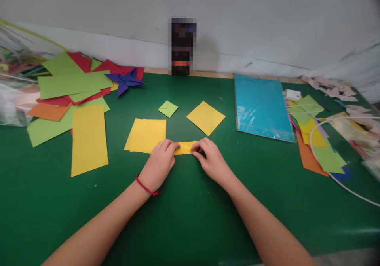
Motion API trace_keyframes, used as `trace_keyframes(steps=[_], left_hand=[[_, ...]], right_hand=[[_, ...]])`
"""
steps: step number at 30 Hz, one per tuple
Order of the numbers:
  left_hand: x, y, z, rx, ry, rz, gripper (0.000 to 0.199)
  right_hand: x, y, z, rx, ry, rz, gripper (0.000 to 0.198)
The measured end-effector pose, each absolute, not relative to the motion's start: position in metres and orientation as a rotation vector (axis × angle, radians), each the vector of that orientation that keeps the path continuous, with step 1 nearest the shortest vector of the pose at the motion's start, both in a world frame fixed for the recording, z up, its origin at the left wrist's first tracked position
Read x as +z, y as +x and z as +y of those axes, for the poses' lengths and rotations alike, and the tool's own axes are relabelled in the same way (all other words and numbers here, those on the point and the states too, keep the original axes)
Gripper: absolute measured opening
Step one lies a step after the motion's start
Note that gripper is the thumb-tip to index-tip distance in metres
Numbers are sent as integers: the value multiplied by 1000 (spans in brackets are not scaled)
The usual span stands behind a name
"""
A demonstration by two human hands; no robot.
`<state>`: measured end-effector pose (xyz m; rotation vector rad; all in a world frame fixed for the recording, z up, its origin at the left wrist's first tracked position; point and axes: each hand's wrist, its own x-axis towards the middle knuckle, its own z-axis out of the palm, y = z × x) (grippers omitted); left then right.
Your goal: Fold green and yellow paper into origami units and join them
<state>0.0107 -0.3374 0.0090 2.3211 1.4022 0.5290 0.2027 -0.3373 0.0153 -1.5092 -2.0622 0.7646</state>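
A narrow folded strip of yellow paper lies flat on the green table, held at both ends. My left hand has its fingers closed over the strip's left end and overlaps a corner of the stacked yellow sheets. At the right end, my right hand pinches the paper between thumb and fingers. Just beyond the hands lie a small folded green paper square and a yellow paper square turned cornerwise. A red cord bracelet circles my left wrist.
Green, red and orange paper sheets pile up at the left, with a blue-purple origami star on them. A yellow rectangle lies nearer. On the right are a blue plastic-wrapped pack, paper scraps and a white cable.
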Motion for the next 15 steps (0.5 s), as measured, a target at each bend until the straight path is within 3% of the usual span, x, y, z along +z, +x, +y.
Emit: trace_keyframes(steps=[7, 11, 15], left_hand=[[9, 2, -329, 552, 2336, 1229, 27], [10, 3, -330, 569, 2344, 1250, 28], [12, 6, -335, 590, 2326, 1296, 20]], right_hand=[[20, 211, -325, 1085, -1463, -1874, 17], [18, 212, -322, 1201, -1477, -1737, 9], [9, 211, -321, 1013, -1555, -1380, 10]])
